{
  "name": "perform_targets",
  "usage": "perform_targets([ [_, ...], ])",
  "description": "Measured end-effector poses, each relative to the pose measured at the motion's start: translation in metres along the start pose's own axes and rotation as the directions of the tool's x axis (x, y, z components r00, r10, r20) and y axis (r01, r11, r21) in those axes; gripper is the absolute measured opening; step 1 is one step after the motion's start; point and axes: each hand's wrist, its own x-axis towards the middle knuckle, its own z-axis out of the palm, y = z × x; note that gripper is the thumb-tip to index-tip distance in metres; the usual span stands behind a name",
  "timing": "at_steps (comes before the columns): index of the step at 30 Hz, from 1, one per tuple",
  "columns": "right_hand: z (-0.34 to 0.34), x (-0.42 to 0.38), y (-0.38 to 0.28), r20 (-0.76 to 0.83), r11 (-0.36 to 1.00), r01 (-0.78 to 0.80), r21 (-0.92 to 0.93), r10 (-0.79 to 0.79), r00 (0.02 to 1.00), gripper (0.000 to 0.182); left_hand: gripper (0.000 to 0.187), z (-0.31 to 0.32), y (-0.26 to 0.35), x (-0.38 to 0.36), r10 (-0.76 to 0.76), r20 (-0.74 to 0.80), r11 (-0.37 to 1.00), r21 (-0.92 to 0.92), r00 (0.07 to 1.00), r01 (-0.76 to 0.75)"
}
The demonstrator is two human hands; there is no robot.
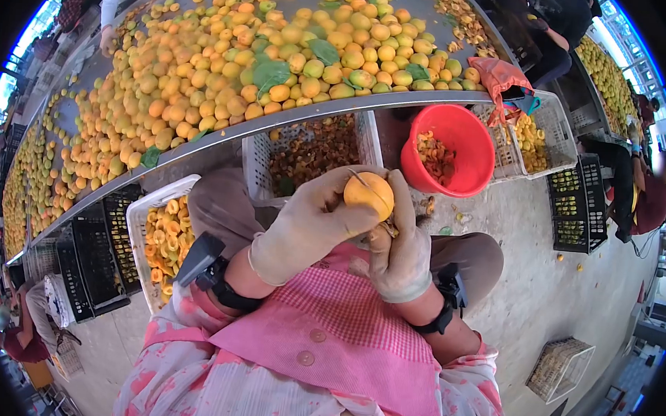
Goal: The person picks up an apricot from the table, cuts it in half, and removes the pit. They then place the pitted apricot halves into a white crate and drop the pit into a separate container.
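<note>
My left hand (309, 220), in a pale glove, is closed around an orange-yellow apricot (370, 198), its thumb pressed along the near side. A thin dark line, a blade edge or a cut, crosses the top of the fruit. My right hand (402, 259), gloved too, is closed at the fruit's right side, one finger stretched up along it. Something small and dark shows between its fingers, too hidden to name. Below and beyond the hands, a white crate (306, 153) holds brown scraps. To its right stands a red bucket (473, 167) with scraps inside.
A metal table (223, 136) heaped with apricots and some leaves curves ahead. At left stands a white crate of halved apricots (167, 232) beside black crates (89, 262). A red bag (501, 75) hangs at the table edge near more crates. Other people work around the tables.
</note>
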Motion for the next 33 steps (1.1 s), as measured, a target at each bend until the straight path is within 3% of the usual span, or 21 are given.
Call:
perform_targets([
  [1,-0.004,0.001,-0.002,0.085,0.999,-0.034,-0.040,0.037,0.996,0.066,0.055,0.000,0.008,0.000,0.023,-0.009,0.953,0.303,1.000,-0.019],
  [2,-0.006,0.002,-0.002,0.085,0.998,-0.037,-0.041,0.041,0.996,0.066,0.062,0.001,0.012,-0.001,0.045,-0.011,0.816,0.577,0.999,-0.030],
  [5,-0.008,0.005,0.001,0.148,0.996,-0.059,-0.071,0.069,0.987,0.066,0.060,0.006,0.013,-0.002,0.057,-0.055,0.869,0.495,0.997,-0.022],
  [6,-0.003,0.004,0.003,0.071,0.999,0.004,-0.049,0.000,0.997,0.066,0.060,0.006,0.010,-0.001,0.059,-0.055,0.869,0.495,0.997,-0.025],
  [8,0.003,0.004,0.003,-0.003,0.997,0.072,-0.030,-0.072,0.997,0.066,0.048,0.007,0.000,0.002,0.046,-0.093,0.999,0.025,0.995,-0.044],
  [9,0.004,0.003,0.002,-0.022,0.996,0.067,-0.055,-0.069,0.997,0.066,0.048,0.007,0.000,0.001,0.051,-0.094,0.998,0.024,0.994,-0.049],
  [11,0.005,0.002,0.002,-0.039,0.995,0.066,-0.078,-0.069,0.997,0.065,0.048,0.008,0.002,-0.002,-0.080,-0.071,0.991,-0.114,0.994,0.072],
  [12,0.004,0.000,0.002,-0.014,0.995,0.039,-0.089,-0.040,0.999,0.065,0.048,0.009,0.002,-0.002,-0.079,-0.073,0.991,-0.114,0.994,0.070],
  [13,0.004,0.001,0.002,0.009,0.995,0.011,-0.101,-0.010,1.000,0.065,0.046,0.012,0.001,-0.001,0.068,-0.132,0.975,0.219,0.989,-0.038],
  [14,0.002,0.001,0.000,0.009,0.995,0.010,-0.101,-0.010,1.000,0.065,0.045,0.013,0.000,-0.001,0.222,-0.138,0.839,0.531,0.965,-0.118],
  [17,-0.002,0.007,-0.006,0.124,0.987,-0.054,-0.149,0.073,0.990,0.065,0.045,0.013,-0.004,0.000,0.263,-0.151,0.891,0.416,0.953,-0.180],
  [18,0.001,0.008,-0.004,0.052,0.995,-0.014,-0.102,0.019,0.998,0.065,0.045,0.012,-0.006,0.001,0.264,-0.151,0.891,0.415,0.953,-0.181],
  [20,0.009,0.008,0.001,-0.019,0.998,0.035,-0.054,-0.036,0.999,0.064,0.048,0.007,-0.010,0.003,0.152,-0.136,0.988,0.044,0.979,-0.147],
  [22,0.014,0.006,0.004,-0.109,0.997,0.078,-0.022,-0.080,0.991,0.062,0.050,0.005,-0.010,-0.002,0.080,-0.154,0.997,-0.005,0.985,-0.082],
  [24,0.010,0.006,0.004,-0.061,0.997,0.063,-0.035,-0.065,0.996,0.062,0.051,0.004,-0.009,-0.004,0.003,-0.165,0.998,-0.056,0.986,-0.013],
  [25,0.007,0.007,0.003,-0.016,0.998,0.046,-0.052,-0.047,0.999,0.062,0.049,0.005,-0.009,-0.004,0.193,-0.182,0.943,0.305,0.964,-0.132],
  [26,0.005,0.008,0.000,-0.016,0.998,0.045,-0.052,-0.046,0.999,0.062,0.047,0.005,-0.009,-0.003,0.370,-0.126,0.750,0.626,0.920,-0.215],
  [28,0.001,0.010,-0.005,0.075,0.995,-0.017,-0.094,0.024,0.997,0.063,0.047,0.004,-0.006,-0.003,0.341,-0.133,0.766,0.613,0.931,-0.193],
  [30,0.005,0.011,-0.003,0.023,0.998,0.015,-0.065,-0.014,1.000,0.063,0.047,0.004,-0.007,-0.003,0.317,-0.143,0.781,0.600,0.938,-0.173],
  [32,0.010,0.010,0.000,-0.030,0.998,0.051,-0.033,-0.052,0.998,0.063,0.051,0.004,-0.010,-0.002,0.246,-0.154,0.966,0.121,0.957,-0.228],
  [33,0.012,0.009,0.001,-0.049,0.998,0.049,-0.024,-0.050,0.998,0.062,0.051,0.003,-0.010,-0.002,0.248,-0.157,0.965,0.122,0.956,-0.230],
])
